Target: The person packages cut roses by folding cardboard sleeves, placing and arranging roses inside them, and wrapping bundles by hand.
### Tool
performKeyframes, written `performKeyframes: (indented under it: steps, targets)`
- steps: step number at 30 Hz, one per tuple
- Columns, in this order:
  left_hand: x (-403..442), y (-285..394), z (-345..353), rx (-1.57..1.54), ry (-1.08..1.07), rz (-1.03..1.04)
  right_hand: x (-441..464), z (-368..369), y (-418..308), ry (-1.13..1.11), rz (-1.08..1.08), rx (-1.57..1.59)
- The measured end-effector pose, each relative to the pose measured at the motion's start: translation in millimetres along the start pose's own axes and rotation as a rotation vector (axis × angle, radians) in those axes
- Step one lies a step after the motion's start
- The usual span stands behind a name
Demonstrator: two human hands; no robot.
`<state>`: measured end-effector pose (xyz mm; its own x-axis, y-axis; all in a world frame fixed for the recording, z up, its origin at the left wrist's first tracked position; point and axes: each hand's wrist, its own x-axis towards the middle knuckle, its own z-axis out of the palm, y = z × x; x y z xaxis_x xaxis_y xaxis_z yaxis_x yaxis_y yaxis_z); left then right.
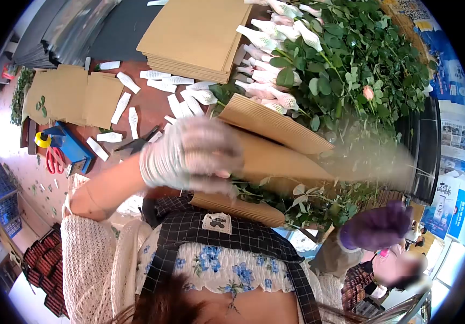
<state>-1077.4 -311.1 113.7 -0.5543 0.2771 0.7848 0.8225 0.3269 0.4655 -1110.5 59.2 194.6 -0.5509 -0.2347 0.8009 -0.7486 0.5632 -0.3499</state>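
Observation:
My left hand (194, 154), in a white glove and smeared by motion, is curled at the left end of a brown cardboard sheet (275, 162). The sheet's right end blurs away over the leaves. A folded corrugated cardboard piece (273, 124) lies just beyond it, and another corrugated cardboard roll (238, 209) is close to my apron. Green leafy stems (319, 202) show between the cardboard and my body. My right hand (375, 227), in a purple glove, is off to the right beside these stems; its fingers are blurred and partly hidden.
Rose stems with leaves (351, 65) are heaped at the back right, many buds in white foam nets (265, 75). Loose white nets (129, 82) lie around a stack of cardboard sheets (192, 38). Red scissors (55, 160) and a blue tool (70, 148) are at left. Another person (389, 267) is at lower right.

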Motion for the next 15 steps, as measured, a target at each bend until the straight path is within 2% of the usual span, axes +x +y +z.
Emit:
performKeyframes:
  steps: [1, 3, 5, 6, 7, 8, 9, 11, 14, 15]
  targets:
    - [-26.2, -8.8, 12.2, -0.275, -0.142, -0.067, 7.1, 7.2, -14.6, -0.035, 0.087, 0.176]
    - [-36.9, -12.4, 21.8, -0.211, -0.396, -0.262, 24.1, 27.8, -44.8, -0.105, 0.249, 0.531]
    - [-55.8, -36.6, 38.9, 0.016, -0.665, -0.103, 19.9, 64.8, 0.8, -0.605, -0.186, 0.872]
    - [-63.0, -46.6, 46.0, 0.127, -0.799, -0.02, 14.5, 79.7, -3.7, -1.025, 0.064, 0.904]
    - [-69.6, -47.8, 49.4, 0.175, -0.818, 0.009, -12.8, 108.4, -15.8, -1.06, 0.411, 1.005]
    - [-78.0, -46.4, 50.9, 0.222, -0.835, 0.031, -35.5, 138.2, -15.5, -1.173, 0.315, 0.903]
    - [-86.0, -45.4, 52.3, 0.271, -0.854, 0.052, -58.3, 151.9, -16.1, -1.182, 0.171, 0.664]
    - [-98.5, -36.5, 48.8, 0.237, -0.842, -0.05, -89.8, 170.7, -22.4, -1.155, -0.123, 0.207]
    - [-120.7, -21.7, 24.5, 0.229, -0.677, -0.165, -103.9, 174.9, -27.3, -1.185, -0.178, 0.093]
    - [-138.7, -28.4, 11.3, 0.28, -0.585, -0.278, -108.8, 176.8, -26.1, -1.17, -0.176, 0.102]
